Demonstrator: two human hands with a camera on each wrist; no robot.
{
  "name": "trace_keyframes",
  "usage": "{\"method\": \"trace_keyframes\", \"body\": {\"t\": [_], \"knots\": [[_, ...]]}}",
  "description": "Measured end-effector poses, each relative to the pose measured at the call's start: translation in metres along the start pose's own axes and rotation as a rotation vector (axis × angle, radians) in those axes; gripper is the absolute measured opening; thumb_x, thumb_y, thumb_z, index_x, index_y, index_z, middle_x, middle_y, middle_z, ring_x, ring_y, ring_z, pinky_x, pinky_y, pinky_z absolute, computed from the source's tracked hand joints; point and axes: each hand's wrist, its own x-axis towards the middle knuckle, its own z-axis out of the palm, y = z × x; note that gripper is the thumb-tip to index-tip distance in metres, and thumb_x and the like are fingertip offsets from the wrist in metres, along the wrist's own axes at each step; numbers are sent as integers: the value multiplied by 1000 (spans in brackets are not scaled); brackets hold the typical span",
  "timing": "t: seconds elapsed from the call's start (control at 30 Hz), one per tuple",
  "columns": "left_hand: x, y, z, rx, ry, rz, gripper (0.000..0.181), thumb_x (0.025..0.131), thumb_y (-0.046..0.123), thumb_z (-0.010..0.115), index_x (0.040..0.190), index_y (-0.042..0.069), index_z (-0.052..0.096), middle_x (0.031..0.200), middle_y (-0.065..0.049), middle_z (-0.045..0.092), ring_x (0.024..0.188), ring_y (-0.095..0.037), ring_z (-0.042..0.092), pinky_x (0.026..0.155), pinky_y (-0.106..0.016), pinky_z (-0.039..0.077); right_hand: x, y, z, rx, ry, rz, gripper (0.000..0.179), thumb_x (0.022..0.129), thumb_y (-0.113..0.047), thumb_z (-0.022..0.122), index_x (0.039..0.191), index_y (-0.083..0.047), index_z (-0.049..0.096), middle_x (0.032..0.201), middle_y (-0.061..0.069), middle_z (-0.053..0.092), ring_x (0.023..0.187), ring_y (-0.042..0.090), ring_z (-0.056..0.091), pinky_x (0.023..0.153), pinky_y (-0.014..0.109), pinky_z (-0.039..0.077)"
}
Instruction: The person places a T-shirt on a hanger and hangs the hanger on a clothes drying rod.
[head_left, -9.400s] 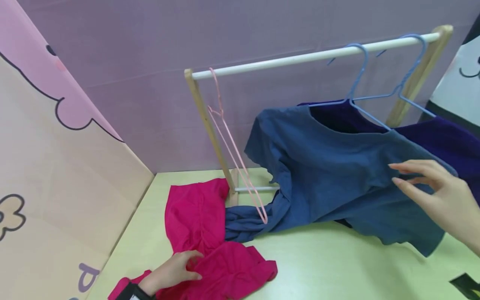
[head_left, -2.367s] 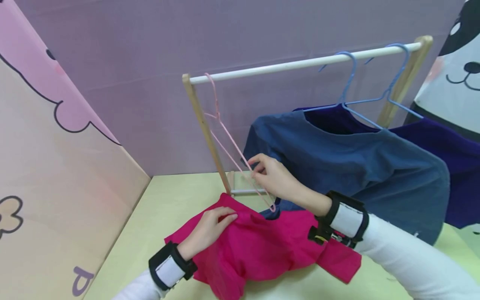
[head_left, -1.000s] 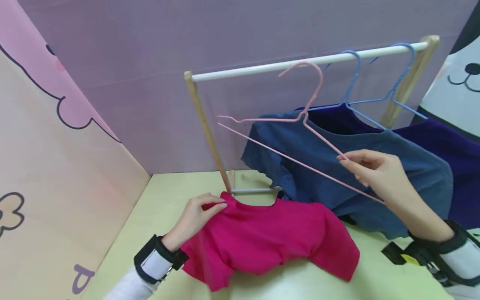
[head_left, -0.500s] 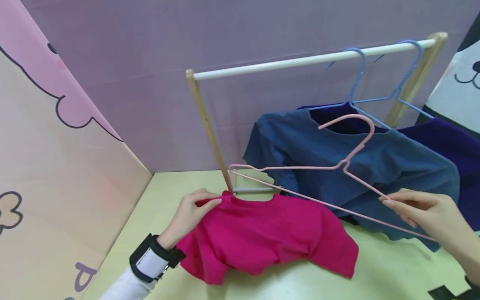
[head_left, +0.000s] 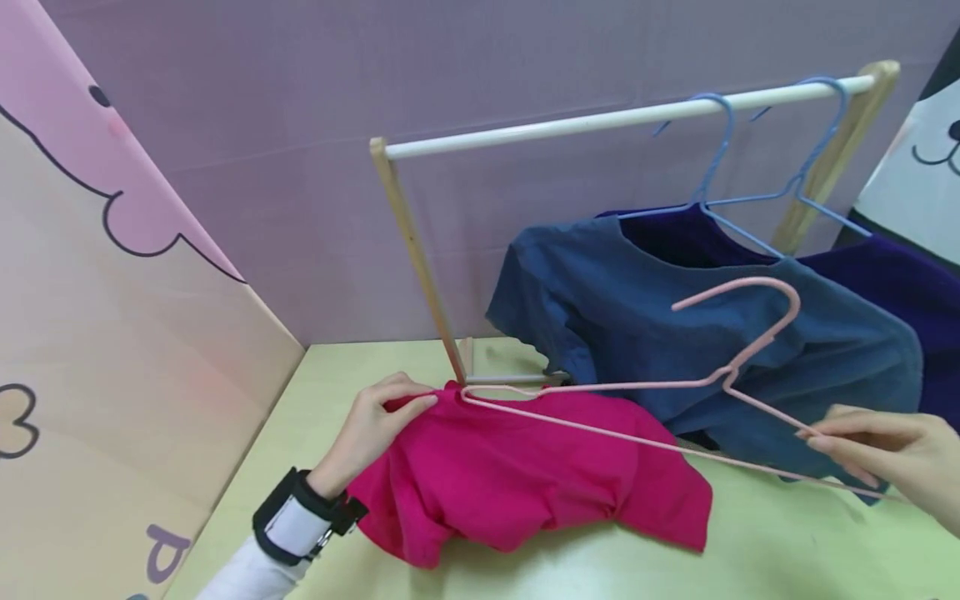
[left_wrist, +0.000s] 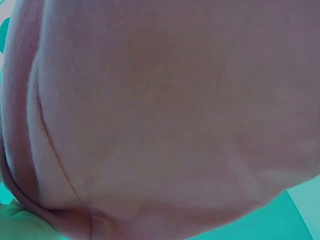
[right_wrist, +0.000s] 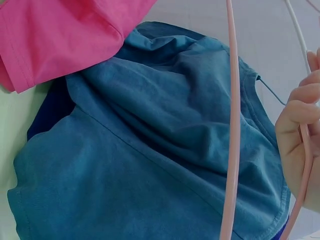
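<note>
My left hand (head_left: 378, 425) pinches a crimson T-shirt (head_left: 540, 475) at the shoulder beside its neckline. The shirt hangs from that pinch, its lower part spreading over the table. A pink wire hanger (head_left: 622, 387) is held by my right hand (head_left: 892, 450), which grips its right shoulder wire. The hanger's left end lies over the shirt's neckline, close to my left fingers; whether it is inside the opening is hard to tell. In the left wrist view the shirt's fabric (left_wrist: 175, 115) fills most of the picture. The right wrist view shows fingers curled round the hanger wire.
Behind stands a rack with a white rail (head_left: 555, 129) and wooden posts. A blue-grey T-shirt (head_left: 675, 333) and a dark purple garment (head_left: 885, 267) hang at its right on blue hangers (head_left: 716, 158). A printed panel (head_left: 112, 350) borders the pale yellow-green table (head_left: 300, 417) on the left.
The pink hanger has left the rail's left end and come down to the crimson shirt's neckline in my right hand. My left hand lifted the shirt and keeps its pinch on the shoulder.
</note>
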Motion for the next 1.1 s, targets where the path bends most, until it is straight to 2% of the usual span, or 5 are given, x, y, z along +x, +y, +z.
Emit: {"method": "trace_keyframes", "body": {"t": [0.1,0.3,0.57,0.87,1.1], "knots": [[0,2,0,-19,-31,7,16,81,10,68,96,8,72,82,2,63,76,-8,57,68,-21,48,1,-1,-1,-7,-44,52,28,80,17,55,91,-4,71,61,-2,49,45,15,39,41,29,26],[-2,6,0,-15,-116,24,18,79,10,69,97,8,72,89,1,66,84,-9,58,73,-22,50,5,0,4,-17,-128,63,28,81,15,55,89,-7,71,60,-2,48,43,16,39,37,29,27],[-7,6,3,44,-267,34,21,77,12,73,96,5,71,85,-2,67,76,-9,56,66,-21,49,10,2,18,0,-189,53,22,82,12,57,91,-3,71,66,-5,54,44,16,39,35,29,30],[-11,12,17,99,-344,40,22,77,9,72,98,4,70,87,-4,68,79,-10,61,69,-20,51,18,-6,43,70,-249,-58,31,77,15,60,91,-9,72,68,-5,57,50,12,44,39,26,31],[-12,9,32,96,-324,-8,22,78,13,72,98,5,70,87,-3,68,75,-6,60,65,-19,50,26,-10,64,118,-266,-115,32,76,15,61,91,-12,72,68,-7,57,52,9,45,41,25,32]]}}
